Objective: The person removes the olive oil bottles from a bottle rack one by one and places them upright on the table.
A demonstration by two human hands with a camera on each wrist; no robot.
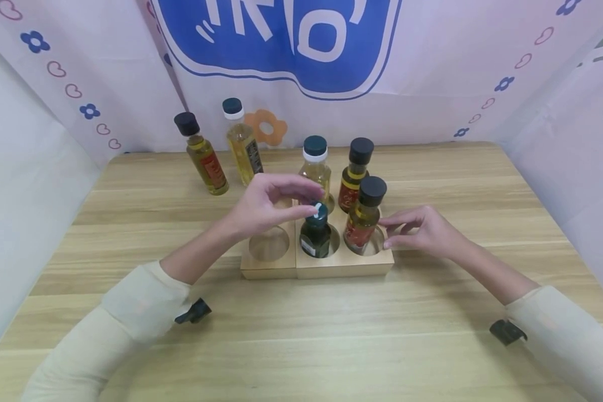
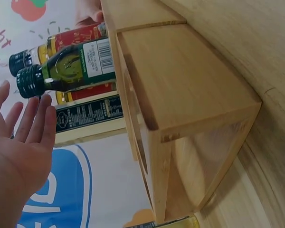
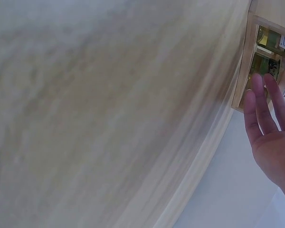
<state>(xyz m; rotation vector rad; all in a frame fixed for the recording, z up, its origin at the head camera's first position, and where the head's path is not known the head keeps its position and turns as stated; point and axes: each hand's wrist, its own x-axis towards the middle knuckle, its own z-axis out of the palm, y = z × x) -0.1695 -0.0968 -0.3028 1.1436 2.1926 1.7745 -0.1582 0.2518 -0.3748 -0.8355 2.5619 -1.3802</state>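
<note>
In the head view, my left hand [image 1: 276, 204] hovers at the cap of a small dark green bottle [image 1: 315, 237]. The left wrist view shows its fingers loosely extended beside the green cap [image 2: 30, 81], gripping nothing. That bottle stands in a front hole of a wooden bottle rack [image 1: 344, 271]. My right hand [image 1: 424, 234] is at the rack's right end, near a black-capped oil bottle [image 1: 360, 220] with a red label in the front right hole. Its fingers [image 3: 262, 107] are relaxed and apart in the right wrist view; whether they touch the rack cannot be told.
Behind these, a clear bottle with a green cap [image 1: 315, 167] and another black-capped bottle [image 1: 350, 184] stand in the rack. The front left hole [image 1: 269, 244] holds no bottle. Two more bottles, one black-capped [image 1: 208, 164] and one green-capped [image 1: 244, 148], stand at the back left.
</note>
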